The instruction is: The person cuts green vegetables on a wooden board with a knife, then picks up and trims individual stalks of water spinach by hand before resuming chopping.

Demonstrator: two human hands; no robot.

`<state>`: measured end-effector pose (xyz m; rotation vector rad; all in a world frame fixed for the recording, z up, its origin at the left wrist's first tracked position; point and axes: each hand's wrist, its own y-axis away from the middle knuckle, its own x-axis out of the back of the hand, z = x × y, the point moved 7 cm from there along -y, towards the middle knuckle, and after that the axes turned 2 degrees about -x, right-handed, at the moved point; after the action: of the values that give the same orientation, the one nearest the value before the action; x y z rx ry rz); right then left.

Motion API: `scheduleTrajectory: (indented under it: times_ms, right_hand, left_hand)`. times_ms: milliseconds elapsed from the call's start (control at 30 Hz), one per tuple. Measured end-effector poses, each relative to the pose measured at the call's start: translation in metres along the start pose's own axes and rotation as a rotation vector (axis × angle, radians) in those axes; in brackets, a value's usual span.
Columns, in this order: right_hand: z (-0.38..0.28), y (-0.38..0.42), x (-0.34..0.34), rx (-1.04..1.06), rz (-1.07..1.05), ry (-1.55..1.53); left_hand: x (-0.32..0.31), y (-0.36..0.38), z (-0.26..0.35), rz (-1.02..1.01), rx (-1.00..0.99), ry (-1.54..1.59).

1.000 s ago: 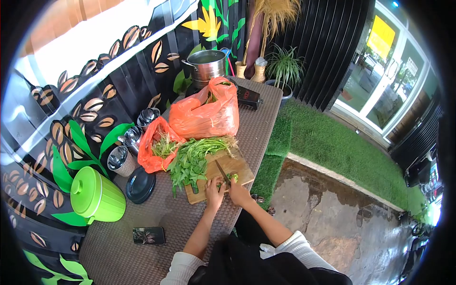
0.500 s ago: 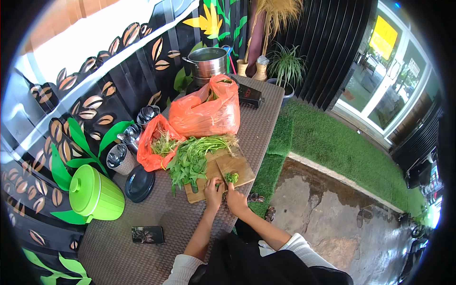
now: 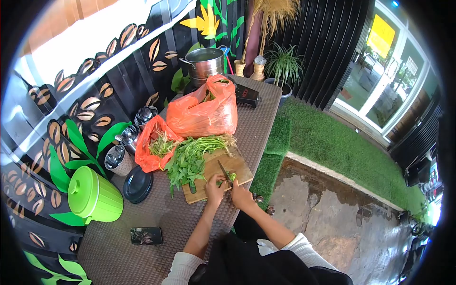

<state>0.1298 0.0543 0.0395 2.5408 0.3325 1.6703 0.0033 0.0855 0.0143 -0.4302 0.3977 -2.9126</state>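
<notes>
A wooden cutting board [image 3: 240,164] lies near the table's right edge. My right hand [image 3: 242,196] is wrapped round the handle of a knife [image 3: 223,169], whose blade points up and left over the board. Beside it my left hand [image 3: 215,188] has its fingers bent at the board's front edge, with a bit of green at the fingertips. Small cut greens [image 3: 232,176] lie by the blade. A bunch of leafy stems [image 3: 186,166] covers the board's left side, next to a small orange bag [image 3: 151,154] of root ends and a large orange bag [image 3: 204,116].
Behind the bags stand a steel pot [image 3: 204,61] and a black box [image 3: 247,95]. On the left are a green lidded container [image 3: 97,194], a dark round lid [image 3: 138,184], cutlery holders [image 3: 119,161] and a phone [image 3: 146,235]. The table edge is at the right.
My right hand has moved slightly right and down with the knife, and my left hand has shifted slightly right. The cut greens look partly covered by the blade. The view has shifted a little.
</notes>
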Motion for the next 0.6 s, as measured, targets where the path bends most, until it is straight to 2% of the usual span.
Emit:
scheduleTrajectory:
  times_ms: [67,100,167,300,367,433,500,600]
  right_hand:
    - [-0.004,0.007,-0.006,-0.031,0.006,-0.009]
    - [-0.004,0.008,-0.009,-0.061,0.011,-0.018]
    - [-0.005,0.000,-0.011,-0.038,0.035,-0.019]
    - [0.000,-0.020,-0.006,0.028,0.043,-0.010]
    - [-0.001,-0.012,-0.005,0.032,0.050,-0.003]
    - [-0.007,-0.003,-0.002,0.037,0.060,0.007]
    - [-0.010,0.003,-0.011,-0.044,-0.034,-0.014]
    - [-0.009,-0.014,-0.010,-0.017,0.002,-0.042]
  left_hand:
    - [0.011,0.000,0.016,0.110,-0.057,-0.180]
    - [0.012,0.001,0.014,0.108,-0.056,-0.180]
    - [0.013,0.004,0.021,0.115,-0.177,-0.317]
    - [0.011,0.007,0.029,0.090,-0.206,-0.324]
    - [0.011,0.012,0.039,0.121,-0.287,-0.343]
    - [0.012,0.012,0.040,0.113,-0.294,-0.348]
    - [0.011,0.013,0.039,0.107,-0.297,-0.349]
    - [0.013,0.012,0.035,0.125,-0.280,-0.338]
